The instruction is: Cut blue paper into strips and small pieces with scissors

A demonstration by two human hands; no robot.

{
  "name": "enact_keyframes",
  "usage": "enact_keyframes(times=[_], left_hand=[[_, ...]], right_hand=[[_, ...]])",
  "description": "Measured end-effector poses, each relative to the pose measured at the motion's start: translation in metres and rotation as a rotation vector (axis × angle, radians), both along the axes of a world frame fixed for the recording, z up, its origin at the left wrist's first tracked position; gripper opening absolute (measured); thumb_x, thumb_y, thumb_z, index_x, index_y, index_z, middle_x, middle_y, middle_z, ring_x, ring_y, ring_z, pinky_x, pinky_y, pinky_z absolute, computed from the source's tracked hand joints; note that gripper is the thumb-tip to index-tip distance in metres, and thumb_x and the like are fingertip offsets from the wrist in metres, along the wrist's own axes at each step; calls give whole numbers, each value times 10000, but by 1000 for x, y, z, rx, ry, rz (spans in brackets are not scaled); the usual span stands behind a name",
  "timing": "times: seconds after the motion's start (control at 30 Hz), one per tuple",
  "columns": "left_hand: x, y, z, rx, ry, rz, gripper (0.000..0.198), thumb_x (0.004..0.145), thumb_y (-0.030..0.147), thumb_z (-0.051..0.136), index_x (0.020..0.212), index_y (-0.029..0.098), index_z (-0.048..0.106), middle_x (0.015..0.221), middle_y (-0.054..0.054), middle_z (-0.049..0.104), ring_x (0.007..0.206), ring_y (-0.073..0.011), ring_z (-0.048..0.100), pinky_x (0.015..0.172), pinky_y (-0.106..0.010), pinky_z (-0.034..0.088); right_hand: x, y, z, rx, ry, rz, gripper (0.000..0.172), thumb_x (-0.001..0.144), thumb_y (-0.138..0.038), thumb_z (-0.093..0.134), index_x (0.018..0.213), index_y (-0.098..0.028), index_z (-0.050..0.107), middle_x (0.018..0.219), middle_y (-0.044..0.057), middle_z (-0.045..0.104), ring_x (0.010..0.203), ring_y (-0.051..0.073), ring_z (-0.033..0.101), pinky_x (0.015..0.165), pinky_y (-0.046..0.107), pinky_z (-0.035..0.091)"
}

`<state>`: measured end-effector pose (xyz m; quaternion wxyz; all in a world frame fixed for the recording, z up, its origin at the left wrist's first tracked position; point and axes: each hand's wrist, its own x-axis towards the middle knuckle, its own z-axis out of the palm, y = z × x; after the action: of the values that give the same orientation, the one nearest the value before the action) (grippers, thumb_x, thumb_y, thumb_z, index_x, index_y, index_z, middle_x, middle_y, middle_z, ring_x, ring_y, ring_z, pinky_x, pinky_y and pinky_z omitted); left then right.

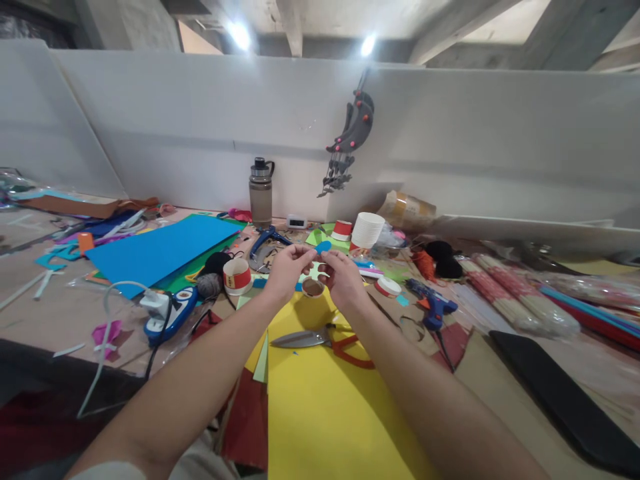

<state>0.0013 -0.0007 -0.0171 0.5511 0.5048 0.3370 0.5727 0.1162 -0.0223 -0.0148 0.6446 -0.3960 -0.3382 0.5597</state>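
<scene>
Between my two hands is a small blue paper piece [323, 247] with a rounded edge. My left hand [290, 267] pinches its left side, and my right hand [343, 273] pinches it from the right. Just below them stands a small paper cup [313, 287], its opening towards me. Under my forearms lies a large yellow sheet [320, 413]. On that sheet rest scissors [305, 339] with orange handles, their blades pointing left. A red and white paper cup [237, 275] is left of my left hand.
A blue sheet [170, 243] covers the left side. Blue glue guns lie ahead [270, 240] and to the right [433, 303]. A bottle [261, 193] and stacked white cups [367, 230] stand behind. A power strip [173, 313] with cords is at left, a black slab [555, 397] at right.
</scene>
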Motion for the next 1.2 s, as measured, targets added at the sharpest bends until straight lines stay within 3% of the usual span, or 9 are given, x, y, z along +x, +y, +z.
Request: enact_keyframes(times=[0.17, 0.3, 0.53, 0.6, 0.73, 0.83, 0.97, 1.1, 1.2], left_hand=[[1, 0, 1, -72, -247, -78, 295, 606, 261, 809, 782, 139, 607, 643, 34, 577, 530, -44, 482, 522, -185, 367], [1, 0, 2, -117, -294, -80, 301, 610, 256, 809, 750, 144, 568, 655, 29, 589, 575, -56, 542, 548, -179, 403], [-14, 7, 11, -108, -158, 40, 282, 706, 312, 736, 814, 168, 518, 747, -15, 649, 591, -121, 634, 502, -214, 444], [-16, 8, 14, -96, -171, 52, 265, 715, 302, 729, 814, 167, 522, 718, -6, 636, 561, -119, 624, 487, -215, 441], [-17, 9, 16, -70, -221, 20, 225, 727, 238, 717, 893, 163, 586, 694, 15, 613, 566, -108, 614, 541, -231, 478], [-16, 11, 16, -63, -238, 0, 250, 720, 131, 698, 955, 160, 617, 741, 12, 633, 596, -89, 613, 599, -227, 491], [-20, 14, 19, -72, -218, 12, 236, 721, 62, 666, 936, 145, 621, 726, 7, 642, 598, -77, 607, 573, -197, 461], [-28, 17, 23, -127, -251, 32, 149, 716, 85, 682, 810, 138, 579, 665, 2, 625, 569, -79, 597, 537, -188, 444], [-32, 18, 24, -165, -292, 34, 185, 690, 116, 717, 782, 144, 559, 610, 18, 592, 534, -81, 580, 504, -187, 434]], right_hand=[[-6, -6, 2, 16, -48, 22, 251, 581, -306, 735, 679, -188, 538, 613, -58, 520, 549, 70, 448, 454, 176, 315], [-2, -4, 6, 10, -129, 82, 251, 598, -335, 731, 687, -181, 554, 640, -41, 543, 550, 81, 462, 476, 203, 333], [34, -32, 26, 228, -1192, 174, 176, 821, -334, 531, 802, -193, 635, 745, 10, 641, 659, 142, 530, 594, 268, 378], [46, -53, 26, 231, -1399, 279, 210, 872, -333, 487, 890, -212, 658, 789, 22, 657, 685, 157, 559, 604, 275, 387], [61, -93, 11, 276, -1643, 488, 290, 859, -217, 512, 1120, -244, 638, 1062, 83, 629, 955, 212, 590, 810, 320, 445], [65, -106, -8, 310, -1727, 514, 510, 793, -95, 548, 1271, -270, 565, 1174, 109, 573, 1064, 232, 552, 884, 336, 440], [66, -102, -25, 392, -1721, 481, 599, 789, -45, 516, 1329, -304, 526, 1140, 100, 572, 1043, 218, 554, 881, 327, 447], [73, -93, -18, 428, -1596, 464, 578, 776, -105, 554, 1325, -284, 525, 1116, 89, 570, 962, 191, 579, 866, 314, 468], [74, -89, -6, 405, -1517, 324, 470, 807, -232, 594, 1274, -272, 562, 1051, 83, 599, 892, 200, 591, 816, 332, 483]])
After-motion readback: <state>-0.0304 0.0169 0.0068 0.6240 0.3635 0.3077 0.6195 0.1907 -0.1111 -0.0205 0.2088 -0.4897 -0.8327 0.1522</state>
